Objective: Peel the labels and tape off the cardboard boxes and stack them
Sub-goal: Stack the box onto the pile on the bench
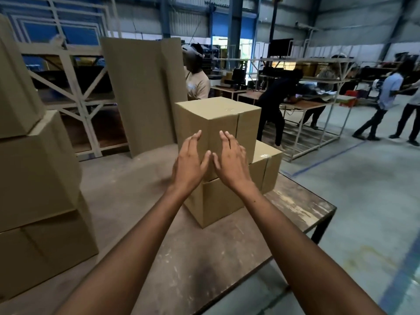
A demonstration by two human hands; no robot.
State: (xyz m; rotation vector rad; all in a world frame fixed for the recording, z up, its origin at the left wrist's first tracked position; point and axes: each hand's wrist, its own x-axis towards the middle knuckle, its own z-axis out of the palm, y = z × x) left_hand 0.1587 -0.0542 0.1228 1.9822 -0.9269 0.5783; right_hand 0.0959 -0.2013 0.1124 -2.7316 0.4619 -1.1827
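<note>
On the worn grey table (295, 208), the left hand (188, 162) and right hand (231, 162), fingers spread, meet the top brown cardboard box (218, 119); pushed unevenly, it could topple off the lower cardboard box (218, 201).

Both arms are bare from the bottom edge of the view up to the fingertips, with no sleeve, cuff or glove showing on either one. The left hand (189, 163) has no ring, band or watch on it, and the wrist behind it is plain. The right hand (231, 161) is equally unadorned, its fingers slim and its nails cut short. A small dark dot sits on the right forearm (295, 242), a little above the wrist. Both forearms are lean, long and smooth. Nothing worn shows anywhere along them.
</note>
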